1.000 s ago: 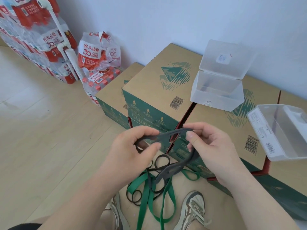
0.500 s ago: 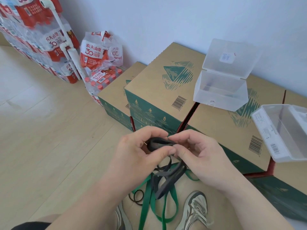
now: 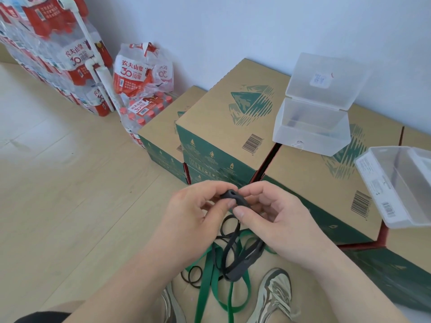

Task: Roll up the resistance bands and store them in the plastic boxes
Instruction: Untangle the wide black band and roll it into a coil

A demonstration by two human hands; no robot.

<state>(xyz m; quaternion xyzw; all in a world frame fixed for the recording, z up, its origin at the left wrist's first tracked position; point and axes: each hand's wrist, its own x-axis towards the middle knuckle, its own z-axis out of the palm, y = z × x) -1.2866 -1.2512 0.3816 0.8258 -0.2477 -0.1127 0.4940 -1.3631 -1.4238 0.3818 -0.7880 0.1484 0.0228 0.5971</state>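
Partly finger-hidden, the grey band (image 3: 240, 268) is pinched by left hand (image 3: 196, 213) and right hand (image 3: 275, 220).

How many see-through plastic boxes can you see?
2. One clear box stands with its lid up on the cardboard cartons by the wall; the second clear box sits at the right edge, partly cut off. More could be out of view.

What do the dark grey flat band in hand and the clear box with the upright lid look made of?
The dark grey flat band: likely rubber or latex, matte; it curls tightly and hangs limp below. The clear box with the upright lid: likely rigid plastic, frosted; straight walls, interior shows through hazily.
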